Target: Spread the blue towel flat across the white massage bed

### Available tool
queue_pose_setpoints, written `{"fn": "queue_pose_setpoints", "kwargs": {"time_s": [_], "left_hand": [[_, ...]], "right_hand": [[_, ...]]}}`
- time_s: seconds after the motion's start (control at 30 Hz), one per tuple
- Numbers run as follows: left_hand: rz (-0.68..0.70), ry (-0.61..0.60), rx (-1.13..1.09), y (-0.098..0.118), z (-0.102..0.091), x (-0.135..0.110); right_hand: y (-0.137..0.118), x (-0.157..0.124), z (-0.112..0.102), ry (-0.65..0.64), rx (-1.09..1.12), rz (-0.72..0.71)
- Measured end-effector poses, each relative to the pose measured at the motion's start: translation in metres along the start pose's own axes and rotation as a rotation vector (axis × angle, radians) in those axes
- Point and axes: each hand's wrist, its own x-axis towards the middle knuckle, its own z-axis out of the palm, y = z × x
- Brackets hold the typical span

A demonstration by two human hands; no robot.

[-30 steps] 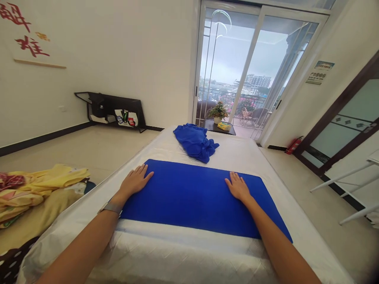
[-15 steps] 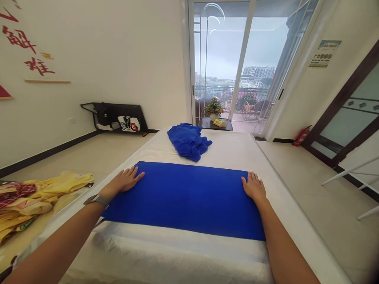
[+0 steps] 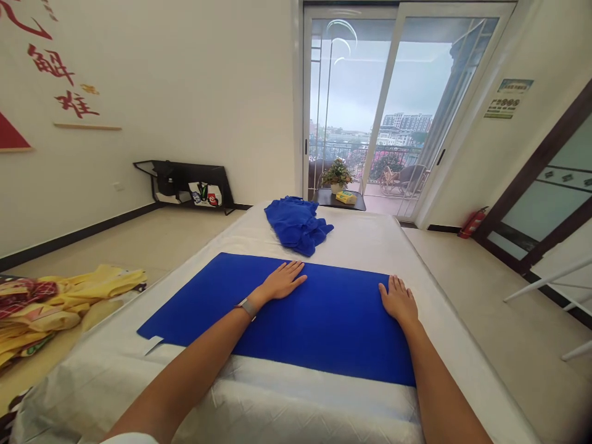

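Observation:
A blue cloth, folded into a flat rectangle, lies across the near part of a bed-like surface with a white cover. My left hand rests flat on the cloth near the middle of its far edge, fingers stretched out. At the cloth's far right corner, my right hand lies palm down with its fingers extended. A small white tag sticks out at the cloth's near left edge. Beyond the cloth sits a crumpled blue cloth.
Yellow and red-checked clothes are heaped on the left. A small dark table holds a potted plant and a yellow pack. A fire extinguisher and white metal legs stand on the right.
My left hand has moved right, from the cloth's far left corner to its middle. The left end and white tag now show. My right hand stays at its corner.

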Motion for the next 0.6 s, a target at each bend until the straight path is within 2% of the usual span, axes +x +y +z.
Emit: {"fn": "queue_pose_setpoints", "kwargs": {"time_s": [0.1, 0.3, 0.37, 0.47, 0.6], "left_hand": [[-0.094, 0.011, 0.016, -0.038, -0.006, -0.014], [-0.332, 0.03, 0.1, -0.145, -0.031, -0.061], [-0.39, 0.04, 0.129, -0.173, -0.037, -0.075], [-0.47, 0.055, 0.123, -0.195, -0.042, -0.086], [-0.514, 0.042, 0.07, -0.196, -0.047, -0.087]], "right_hand": [[0.002, 0.001, 0.001, 0.013, -0.007, -0.004], [0.006, 0.002, 0.004, 0.043, -0.021, -0.01], [0.007, 0.003, 0.005, 0.048, -0.032, -0.013], [0.011, 0.005, 0.006, 0.073, -0.044, -0.015], [0.015, 0.009, 0.006, 0.078, -0.058, -0.013]]}}
